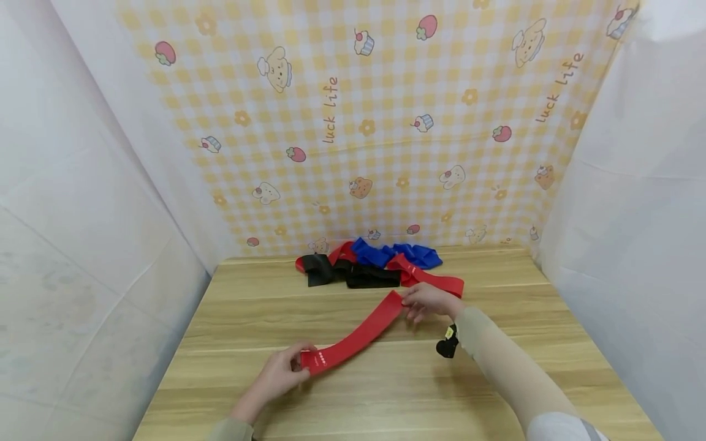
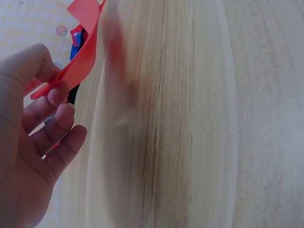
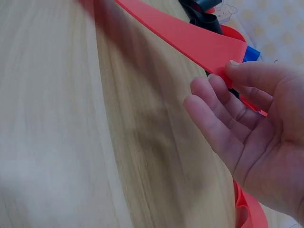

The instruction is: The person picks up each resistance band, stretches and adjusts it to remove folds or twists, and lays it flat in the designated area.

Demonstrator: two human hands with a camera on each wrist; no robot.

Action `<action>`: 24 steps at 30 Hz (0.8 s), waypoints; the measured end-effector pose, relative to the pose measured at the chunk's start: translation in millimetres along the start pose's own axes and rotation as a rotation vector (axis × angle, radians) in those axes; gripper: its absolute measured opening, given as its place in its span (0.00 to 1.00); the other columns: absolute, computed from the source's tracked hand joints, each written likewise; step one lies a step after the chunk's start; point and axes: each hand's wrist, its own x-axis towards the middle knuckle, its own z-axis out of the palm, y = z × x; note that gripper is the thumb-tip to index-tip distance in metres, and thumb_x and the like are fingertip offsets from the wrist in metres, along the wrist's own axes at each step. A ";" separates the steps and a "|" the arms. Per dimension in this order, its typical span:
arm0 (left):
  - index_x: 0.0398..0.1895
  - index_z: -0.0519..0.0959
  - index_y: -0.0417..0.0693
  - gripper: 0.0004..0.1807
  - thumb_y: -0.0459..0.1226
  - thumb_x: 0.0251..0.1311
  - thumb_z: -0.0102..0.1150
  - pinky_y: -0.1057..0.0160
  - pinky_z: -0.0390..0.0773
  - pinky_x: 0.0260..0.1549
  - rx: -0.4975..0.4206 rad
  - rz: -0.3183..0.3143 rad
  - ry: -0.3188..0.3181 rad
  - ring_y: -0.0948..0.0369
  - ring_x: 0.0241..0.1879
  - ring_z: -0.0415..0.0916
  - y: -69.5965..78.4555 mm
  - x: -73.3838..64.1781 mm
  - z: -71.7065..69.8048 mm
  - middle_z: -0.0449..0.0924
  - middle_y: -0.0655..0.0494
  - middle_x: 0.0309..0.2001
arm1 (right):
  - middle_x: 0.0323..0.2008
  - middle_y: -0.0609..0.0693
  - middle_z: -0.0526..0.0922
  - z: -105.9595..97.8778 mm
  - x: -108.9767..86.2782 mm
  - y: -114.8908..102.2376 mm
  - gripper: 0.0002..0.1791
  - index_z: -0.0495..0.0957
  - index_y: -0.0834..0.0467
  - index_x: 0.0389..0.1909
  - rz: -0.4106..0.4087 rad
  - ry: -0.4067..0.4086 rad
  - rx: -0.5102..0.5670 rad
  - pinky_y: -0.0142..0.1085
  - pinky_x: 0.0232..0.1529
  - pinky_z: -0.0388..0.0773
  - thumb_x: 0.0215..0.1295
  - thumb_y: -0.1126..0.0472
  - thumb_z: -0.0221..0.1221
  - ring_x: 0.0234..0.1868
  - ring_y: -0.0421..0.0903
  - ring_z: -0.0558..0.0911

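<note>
A red resistance band [image 1: 355,340] with small white print at its left end stretches between both hands, above the wooden table. My left hand [image 1: 284,370] pinches the printed end between thumb and fingers. At the far end, higher and to the right, my right hand [image 1: 430,301] pinches the band's other end. In the left wrist view the band [image 2: 83,64] curves away from the thumb, with the other fingers loosely bent. The right wrist view shows the band [image 3: 190,40] running flat and slanted from thumb and forefinger, its shadow on the tabletop.
Along the table's back edge lies a heap of bands: black ones [image 1: 372,277], blue ones [image 1: 419,255] and a red one [image 1: 441,283]. A checked cloth [image 1: 331,171] hangs behind. White sheets [image 1: 629,202] close off both sides. A black strapped device [image 1: 447,344] hangs at the right wrist.
</note>
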 end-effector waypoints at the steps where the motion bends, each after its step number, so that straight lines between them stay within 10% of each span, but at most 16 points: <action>1: 0.49 0.79 0.55 0.23 0.30 0.46 0.64 0.67 0.71 0.21 -0.007 0.002 -0.012 0.65 0.24 0.68 0.6 -0.5 -0.3 0.71 0.61 0.25 | 0.31 0.57 0.82 0.4 0.9 -1.1 0.21 0.72 0.69 0.60 0.001 0.010 -0.008 0.42 0.32 0.83 0.70 0.64 0.55 0.28 0.47 0.83; 24: 0.45 0.78 0.54 0.20 0.30 0.47 0.64 0.68 0.69 0.20 -0.062 0.044 -0.105 0.66 0.24 0.67 -1.2 -5.1 0.4 0.71 0.61 0.24 | 0.34 0.57 0.83 20.2 28.8 -34.6 0.17 0.76 0.68 0.54 -0.084 0.110 -0.008 0.43 0.31 0.84 0.70 0.62 0.55 0.31 0.52 0.85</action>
